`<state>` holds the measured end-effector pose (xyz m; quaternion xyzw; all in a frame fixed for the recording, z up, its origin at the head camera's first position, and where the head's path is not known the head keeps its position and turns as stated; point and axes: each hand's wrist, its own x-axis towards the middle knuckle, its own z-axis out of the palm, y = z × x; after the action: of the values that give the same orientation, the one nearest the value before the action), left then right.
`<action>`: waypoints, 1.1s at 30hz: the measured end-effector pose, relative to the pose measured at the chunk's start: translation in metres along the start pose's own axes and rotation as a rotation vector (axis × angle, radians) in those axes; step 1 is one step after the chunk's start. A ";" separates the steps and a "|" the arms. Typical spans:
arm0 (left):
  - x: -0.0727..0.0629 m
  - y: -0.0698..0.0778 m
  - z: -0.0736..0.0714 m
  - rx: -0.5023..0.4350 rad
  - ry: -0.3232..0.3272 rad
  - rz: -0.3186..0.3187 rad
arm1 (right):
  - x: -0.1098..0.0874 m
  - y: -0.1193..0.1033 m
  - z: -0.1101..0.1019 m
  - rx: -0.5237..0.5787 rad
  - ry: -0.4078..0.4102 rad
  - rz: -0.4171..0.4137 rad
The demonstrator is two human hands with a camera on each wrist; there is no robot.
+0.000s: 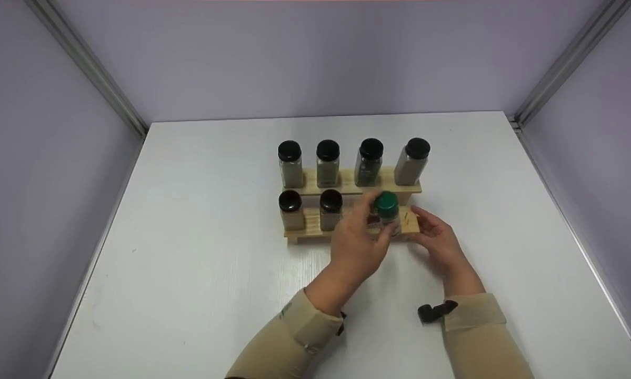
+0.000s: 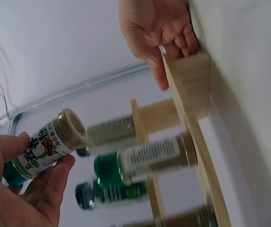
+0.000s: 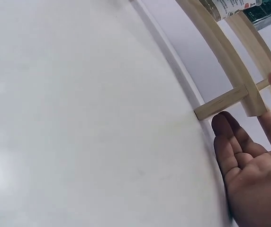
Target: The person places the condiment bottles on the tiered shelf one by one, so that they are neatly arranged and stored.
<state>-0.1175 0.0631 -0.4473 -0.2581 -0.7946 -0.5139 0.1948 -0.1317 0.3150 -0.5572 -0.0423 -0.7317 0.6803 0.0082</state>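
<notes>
My left hand [image 1: 357, 245] holds a spice bottle [image 1: 387, 208] with a green cap between thumb and fingers, over the right part of the wooden spice rack's [image 1: 310, 223] lower shelf. In the left wrist view this bottle [image 2: 43, 146] is tilted, base towards the rack, with a printed label and brownish contents. Another green-capped bottle [image 2: 149, 161] stands on the lower shelf; the left hand mostly hides it in the head view. My right hand [image 1: 441, 245] grips the right end of the lower shelf, thumb and fingers around it, the other fingers beside the support [image 3: 223, 101].
Several black-capped bottles stand on the rack: a back row, including one at its right end [image 1: 412, 160], and two at the front left [image 1: 291, 210]. The rack sits on a white table [image 1: 189, 263] between pale walls [image 1: 315, 58].
</notes>
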 end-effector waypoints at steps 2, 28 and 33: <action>0.003 0.003 0.011 0.040 -0.032 0.002 | 0.000 0.002 -0.001 0.014 -0.021 -0.036; 0.022 -0.003 0.096 0.434 -0.291 -0.142 | -0.004 -0.005 -0.003 -0.034 0.038 0.115; 0.022 -0.007 0.097 0.430 -0.285 -0.176 | -0.005 -0.005 -0.002 -0.015 0.024 0.118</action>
<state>-0.1435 0.1545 -0.4782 -0.2103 -0.9242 -0.3069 0.0861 -0.1272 0.3163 -0.5517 -0.0937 -0.7328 0.6736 -0.0233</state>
